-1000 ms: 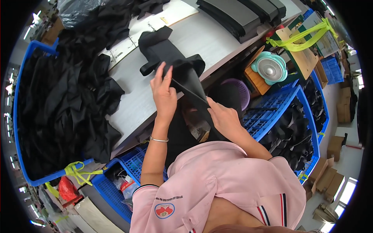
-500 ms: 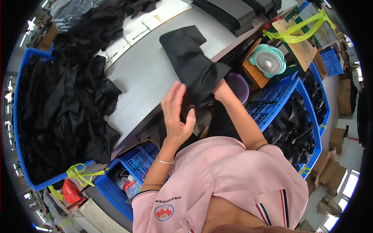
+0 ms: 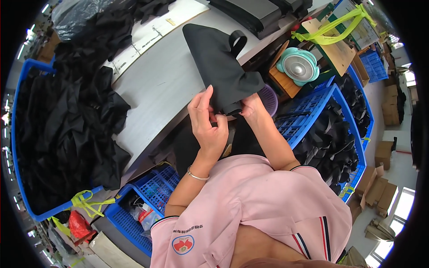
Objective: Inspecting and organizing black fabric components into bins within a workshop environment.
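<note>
A black fabric piece [image 3: 223,67] lies partly on the grey table, its near end lifted over the table's edge toward me. A narrow strip curls into a loop at its far right corner. My right hand [image 3: 253,107] grips the near end from below, with some fingers hidden under the cloth. At the near left edge, my left hand [image 3: 208,120] is closed, thumb and fingers together on a small dark bit of the fabric. Its other fingers lie against the cloth's side.
Heaped black cloth fills a blue crate [image 3: 67,210] on the left. Dark stacked panels [image 3: 254,15] lie at the table's far end. To the right are a teal fan [image 3: 298,66], a purple basket [image 3: 269,100] and a blue crate [image 3: 308,118] of black pieces. Another blue basket [image 3: 127,223] stands lower left.
My left hand has gone from spread fingers beside the fabric to closing on its near edge. The fabric's far corner has turned up into a loop, and the view has shifted slightly.
</note>
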Demonstrator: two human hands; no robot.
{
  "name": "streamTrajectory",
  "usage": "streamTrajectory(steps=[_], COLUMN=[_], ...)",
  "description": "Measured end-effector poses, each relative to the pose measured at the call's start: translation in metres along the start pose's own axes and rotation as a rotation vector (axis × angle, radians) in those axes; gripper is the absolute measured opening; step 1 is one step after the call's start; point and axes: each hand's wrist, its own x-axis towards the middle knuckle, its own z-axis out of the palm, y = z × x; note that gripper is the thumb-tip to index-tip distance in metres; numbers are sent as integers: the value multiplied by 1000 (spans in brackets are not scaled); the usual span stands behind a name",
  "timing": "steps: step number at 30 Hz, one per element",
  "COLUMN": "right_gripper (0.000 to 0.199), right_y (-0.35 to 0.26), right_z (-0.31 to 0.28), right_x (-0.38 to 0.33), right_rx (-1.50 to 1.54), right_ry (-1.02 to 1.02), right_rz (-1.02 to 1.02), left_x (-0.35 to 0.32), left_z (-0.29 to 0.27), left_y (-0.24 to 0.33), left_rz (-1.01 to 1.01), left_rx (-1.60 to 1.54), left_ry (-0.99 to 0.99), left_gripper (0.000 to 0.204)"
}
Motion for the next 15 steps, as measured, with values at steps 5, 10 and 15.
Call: streamTrajectory(steps=[5,10,15], right_gripper=[48,33,41], right_y=[10,16,26], right_z=[-15,-15,-15], right_x=[9,13,20], right_rx=[-18,165,38], right_ry=[-54,-50,16], right_rz=[26,32,-59], left_x=[0,-6,-10], left_z=[0,1,-1], left_y=[3,1,-5], left_rz=[-34,-39,-38], left_rx=[-54,-74,-52], left_ry=[18,6,-11], left_gripper=[70,70,70])
